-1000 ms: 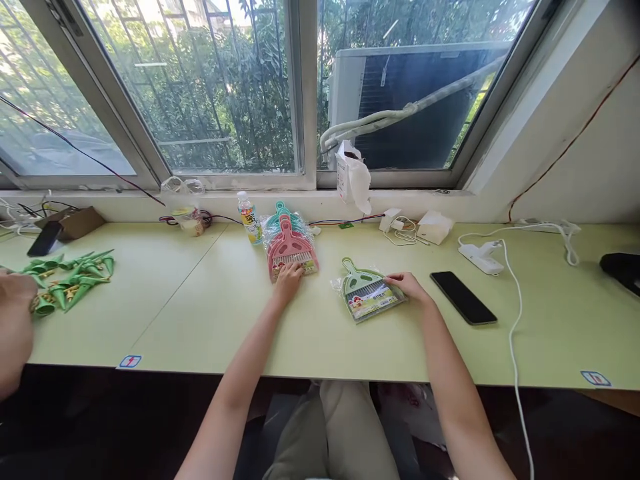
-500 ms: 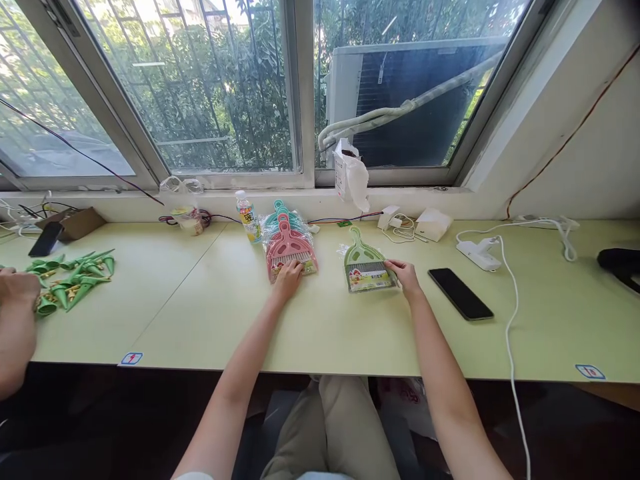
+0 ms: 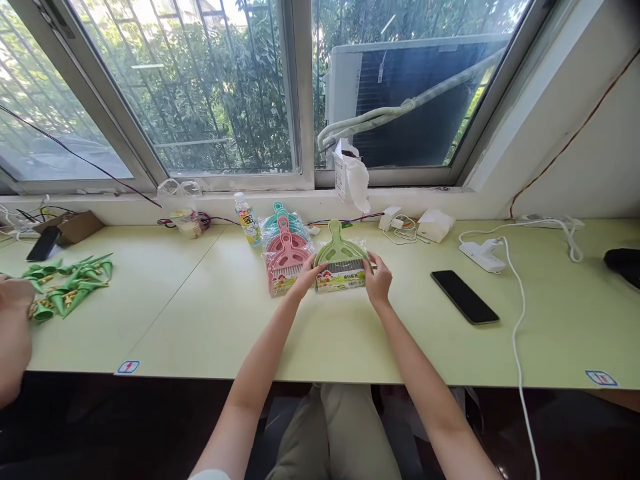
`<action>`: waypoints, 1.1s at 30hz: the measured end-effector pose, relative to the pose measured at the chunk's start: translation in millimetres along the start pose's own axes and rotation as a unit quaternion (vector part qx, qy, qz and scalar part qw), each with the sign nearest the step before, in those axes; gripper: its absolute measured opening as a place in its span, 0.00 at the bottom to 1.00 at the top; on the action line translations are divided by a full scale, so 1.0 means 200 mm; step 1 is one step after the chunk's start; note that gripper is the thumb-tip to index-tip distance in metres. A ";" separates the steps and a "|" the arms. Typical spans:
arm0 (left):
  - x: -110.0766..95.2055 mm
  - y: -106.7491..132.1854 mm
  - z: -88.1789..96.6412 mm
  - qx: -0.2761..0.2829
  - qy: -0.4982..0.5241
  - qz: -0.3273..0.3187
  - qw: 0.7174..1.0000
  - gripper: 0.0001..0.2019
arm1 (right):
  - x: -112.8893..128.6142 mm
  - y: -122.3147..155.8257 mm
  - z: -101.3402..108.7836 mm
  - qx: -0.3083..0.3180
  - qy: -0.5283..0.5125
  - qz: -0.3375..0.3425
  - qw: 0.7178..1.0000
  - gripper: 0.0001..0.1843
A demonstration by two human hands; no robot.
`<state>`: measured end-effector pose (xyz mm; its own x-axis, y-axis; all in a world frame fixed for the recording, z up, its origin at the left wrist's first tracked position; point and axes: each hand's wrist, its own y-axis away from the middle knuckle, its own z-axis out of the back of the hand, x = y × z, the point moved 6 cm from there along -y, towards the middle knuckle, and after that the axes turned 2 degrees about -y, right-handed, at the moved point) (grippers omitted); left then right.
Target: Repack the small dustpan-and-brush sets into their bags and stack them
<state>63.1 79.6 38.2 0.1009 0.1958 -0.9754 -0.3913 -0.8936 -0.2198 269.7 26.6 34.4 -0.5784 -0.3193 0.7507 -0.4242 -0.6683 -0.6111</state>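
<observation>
A green dustpan and brush set (image 3: 341, 252) in clear wrapping, with a printed label across its bristles, is held upright-facing between both hands. My left hand (image 3: 306, 279) grips its lower left edge, fingers closed. At the opposite edge, my right hand (image 3: 379, 277) pinches it between thumb and fingers. Directly left of it lies a stack of wrapped sets, a pink dustpan and brush set (image 3: 285, 253) in front and a teal dustpan set (image 3: 279, 217) behind. The left hand partly covers the pink set's right corner.
A drink bottle (image 3: 248, 220) stands behind the stack. Right of my hands lie a black phone (image 3: 464, 297) and a white power strip (image 3: 484, 255) with its cable. At far left, another person's hand (image 3: 15, 320) is beside green cone-shaped pieces (image 3: 75, 283). A tissue pack (image 3: 350, 175) sits at the window.
The green set has moved left, from apart on the right to beside the pink stack. My left hand has left the pink set and taken hold of the green one.
</observation>
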 end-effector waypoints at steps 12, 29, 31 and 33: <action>0.06 0.09 0.15 -0.220 0.073 -0.031 0.972 0.26 | 0.18 0.17 -0.15 0.181 0.014 0.158 0.971 0.16; 0.13 0.13 0.08 -0.191 0.070 0.091 0.975 0.25 | -0.11 0.12 -0.18 0.129 -0.367 -0.287 0.876 0.25; 0.11 0.12 0.09 -0.208 0.092 0.069 0.971 0.24 | -0.10 0.13 -0.18 0.125 -0.371 -0.298 0.870 0.26; 0.10 0.12 0.13 -0.243 0.120 0.053 0.961 0.23 | -0.08 0.13 -0.17 0.138 -0.359 -0.297 0.874 0.27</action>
<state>32.9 72.2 12.6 0.3147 0.0469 -0.9480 0.0566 -0.9979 -0.0306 243.2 37.4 -1.8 0.3145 -0.1334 0.9398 -0.2597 -0.9644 -0.0500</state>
